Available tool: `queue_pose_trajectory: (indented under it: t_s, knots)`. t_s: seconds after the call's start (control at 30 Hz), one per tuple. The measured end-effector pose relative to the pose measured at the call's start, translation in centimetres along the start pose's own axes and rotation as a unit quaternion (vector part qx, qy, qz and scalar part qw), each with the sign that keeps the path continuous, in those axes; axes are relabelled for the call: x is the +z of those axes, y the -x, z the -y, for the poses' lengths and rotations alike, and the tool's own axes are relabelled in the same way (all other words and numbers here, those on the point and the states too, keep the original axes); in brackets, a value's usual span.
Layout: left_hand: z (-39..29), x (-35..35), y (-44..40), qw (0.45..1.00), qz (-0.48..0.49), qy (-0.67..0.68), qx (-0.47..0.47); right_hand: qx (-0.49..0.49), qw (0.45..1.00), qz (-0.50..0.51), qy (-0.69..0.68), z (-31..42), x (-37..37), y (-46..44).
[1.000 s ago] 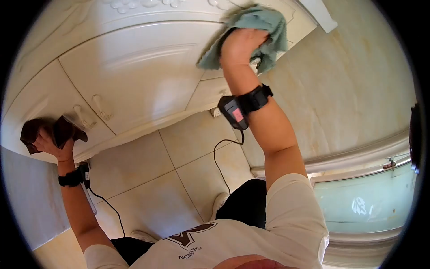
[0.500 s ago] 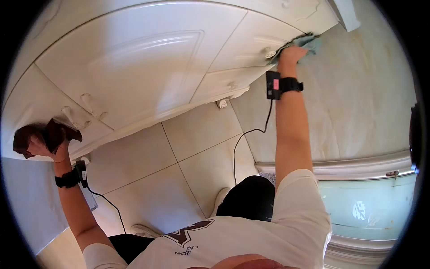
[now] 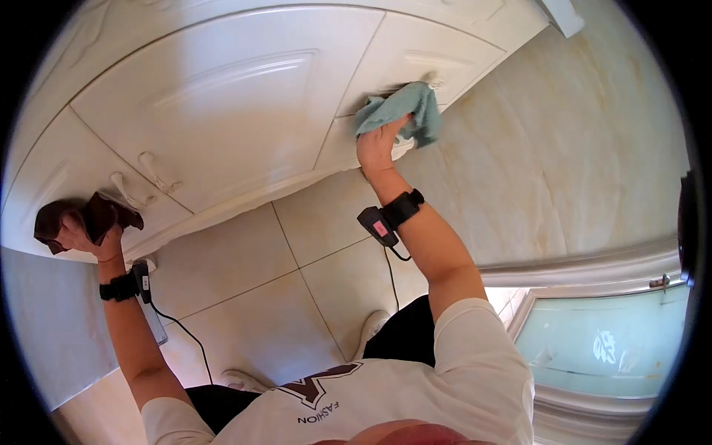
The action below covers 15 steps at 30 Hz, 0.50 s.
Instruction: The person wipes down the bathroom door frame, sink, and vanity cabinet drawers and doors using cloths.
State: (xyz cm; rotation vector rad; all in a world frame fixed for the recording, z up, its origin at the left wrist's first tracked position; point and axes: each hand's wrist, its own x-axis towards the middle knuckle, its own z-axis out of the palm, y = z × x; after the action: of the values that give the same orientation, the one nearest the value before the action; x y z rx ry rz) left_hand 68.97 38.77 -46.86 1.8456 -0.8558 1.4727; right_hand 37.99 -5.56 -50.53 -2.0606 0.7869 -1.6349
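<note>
A dark brown cloth [image 3: 100,216] is gripped in my left hand [image 3: 83,239], pressed to the left end of the white cabinet [image 3: 200,111]. Two curved door handles [image 3: 152,172] sit just right of that hand. My right hand [image 3: 377,146] is closed on a grey-green cloth [image 3: 404,109] held against the drawer fronts at the cabinet's right end. Part of the cloth hangs loose past the fingers. Just above it is a round white knob [image 3: 433,80]. The cloths hide some of the fingers on both hands.
Marbled wall panels [image 3: 549,163] stand to the right of the cabinet. A frosted glass door [image 3: 593,341] with a pale frame is at lower right. Tiled floor [image 3: 245,259] lies below. Cables [image 3: 194,337] run from the black wrist devices [image 3: 378,226] along both arms.
My right hand has moved left and down with the grey-green cloth, from the cabinet's right edge onto the drawer fronts. My left hand shifts only slightly in view, still with the brown cloth.
</note>
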Motion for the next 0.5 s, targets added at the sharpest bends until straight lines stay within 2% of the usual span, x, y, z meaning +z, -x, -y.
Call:
queue_pose_trajectory:
  t_s: [0.03,0.07,0.23,0.3,0.4,0.5]
  knots:
    - [-0.6,-0.4,-0.8,0.999,-0.011,-0.033,0.024,-0.042,0.999,0.009,0.013,0.8,0.0,0.0]
    - [-0.9,-0.6,-1.2,0.996,-0.02,-0.065,0.049,-0.042,0.999,0.002,0.022,0.6,-0.1,-0.4]
    - [-0.1,-0.5,-0.3,0.997,-0.017,-0.062,0.053,0.134,0.984,-0.099,-0.057,-7.0,-2.7,-5.7]
    - [-0.4,-0.6,-0.7,0.997,-0.02,-0.059,0.054,0.176,0.971,-0.127,-0.098,-8.2,-4.8,-8.2]
    - [-0.2,-0.4,-0.9,0.997,-0.023,-0.054,0.054,0.156,0.973,-0.139,-0.102,-6.1,-7.0,-12.7]
    - [0.0,-0.3,-0.6,0.997,-0.028,-0.053,0.053,0.059,0.992,-0.111,0.003,-2.3,-7.8,-17.9]
